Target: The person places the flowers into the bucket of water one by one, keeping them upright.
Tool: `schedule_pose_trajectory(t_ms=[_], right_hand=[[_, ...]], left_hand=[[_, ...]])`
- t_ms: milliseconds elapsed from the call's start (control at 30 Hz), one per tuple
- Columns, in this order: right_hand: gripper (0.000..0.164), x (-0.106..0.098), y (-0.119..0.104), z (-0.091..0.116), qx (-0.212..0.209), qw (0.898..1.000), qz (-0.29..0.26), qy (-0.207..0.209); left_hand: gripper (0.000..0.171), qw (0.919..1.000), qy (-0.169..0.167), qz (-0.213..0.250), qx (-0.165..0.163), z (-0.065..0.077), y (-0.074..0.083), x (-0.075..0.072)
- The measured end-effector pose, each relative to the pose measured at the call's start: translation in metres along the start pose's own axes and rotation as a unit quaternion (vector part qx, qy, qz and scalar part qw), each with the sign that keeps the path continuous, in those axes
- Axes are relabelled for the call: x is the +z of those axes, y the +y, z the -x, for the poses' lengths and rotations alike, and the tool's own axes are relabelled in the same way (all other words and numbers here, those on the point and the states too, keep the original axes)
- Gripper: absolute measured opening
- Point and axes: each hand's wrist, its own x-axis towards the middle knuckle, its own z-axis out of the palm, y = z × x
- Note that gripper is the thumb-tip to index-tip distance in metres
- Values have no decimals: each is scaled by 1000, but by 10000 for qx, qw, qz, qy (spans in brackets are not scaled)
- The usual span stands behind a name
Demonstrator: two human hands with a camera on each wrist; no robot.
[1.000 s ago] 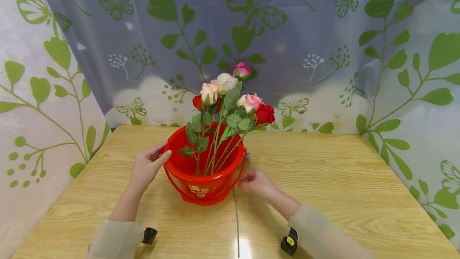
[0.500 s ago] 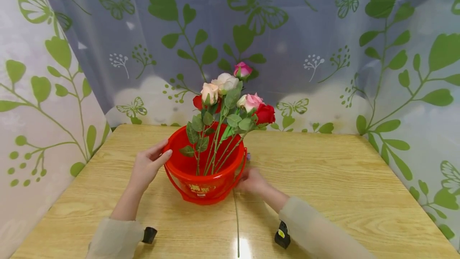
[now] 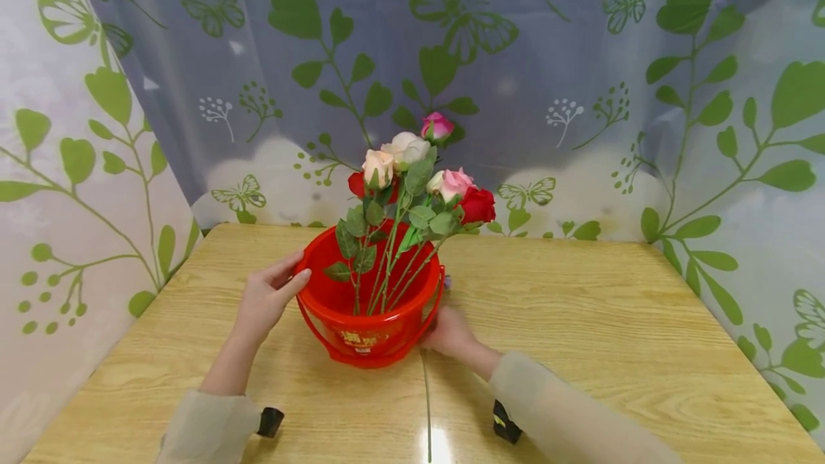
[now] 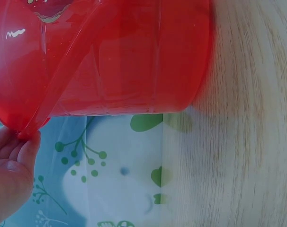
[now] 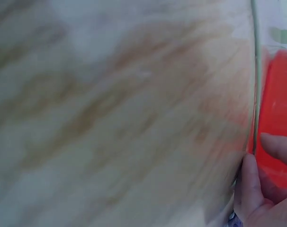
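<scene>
A red bucket (image 3: 357,339) stands on the table, holding several roses (image 3: 389,156) in white, peach, pink and red with leafy green stems. My left hand (image 3: 267,299) grips the bucket's left rim, thumb over the edge. In the left wrist view, the fingers (image 4: 25,153) sit at the rim beside the bucket's handle (image 4: 63,80). At the bucket's lower right, my right hand (image 3: 451,335) is low at the table, thumb and fingers around a thin green flower stem (image 5: 255,85). A small purple flower (image 3: 447,282) shows past that hand, mostly hidden.
The wooden table (image 3: 612,335) spreads out on both sides of the bucket. A curtain (image 3: 258,106) printed with leaves and butterflies hangs behind it. The lying stem's lower end (image 3: 429,442) points toward the near edge.
My right hand has moved slightly left, closer in to the bucket and the stem, with the forearm shifting left too. My left hand stays on the rim; bucket and roses stay put.
</scene>
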Motion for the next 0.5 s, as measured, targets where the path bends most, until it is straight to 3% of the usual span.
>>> schedule_pose_trajectory(t_ms=[167,300,400,500], right_hand=[[25,3,2,0,-128,9996,245,28],[19,1,3,-1,-16,9996,287,-49],[19,-3,1,0,296,9992,-87,-234],[30,-7,-2,2,798,9939,-623,-439]], left_hand=[[47,9999,-4,14,-106,0,1,1],[48,9999,-22,-4,-148,0,1,1],[48,10000,-6,34,-74,-1,0,1],[47,10000,10,50,-17,-1,1,1]])
